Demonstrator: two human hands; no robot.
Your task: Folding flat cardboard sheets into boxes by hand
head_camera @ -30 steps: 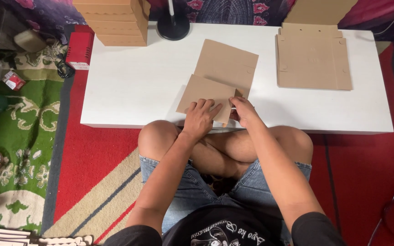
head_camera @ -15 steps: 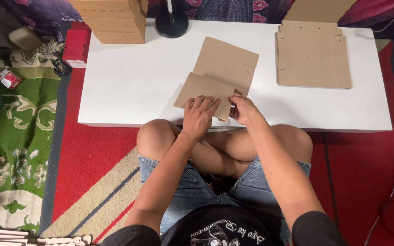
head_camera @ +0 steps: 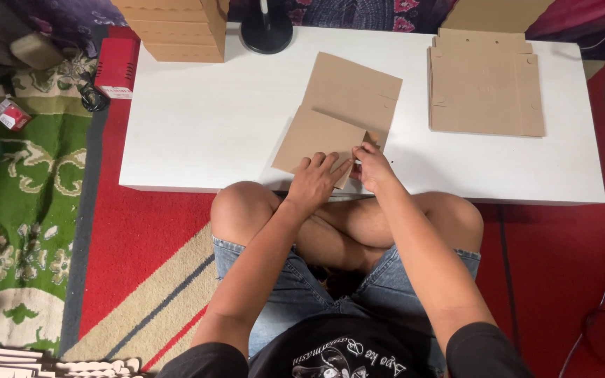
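At lower centre, the left hand (head_camera: 314,183) lay flat, fingers spread, on a folded cardboard piece (head_camera: 337,112) at the white table's (head_camera: 211,119) near edge. Beside it, the right hand (head_camera: 372,168) pinched that piece's right flap. Farther up right lay a stack of flat cardboard blanks (head_camera: 484,85); at upper left, stacked boxes (head_camera: 176,28).

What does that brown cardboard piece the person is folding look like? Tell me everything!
The cardboard piece is plain brown, thin and flat-looking, like a box not yet put together. Its far panel lies flat on the white table, with small notches along its right edge. The near panel is folded over, tilted toward the person. The left hand presses on the near panel's lower edge, and the right hand pinches a small flap at its right corner. Nothing else touches it.
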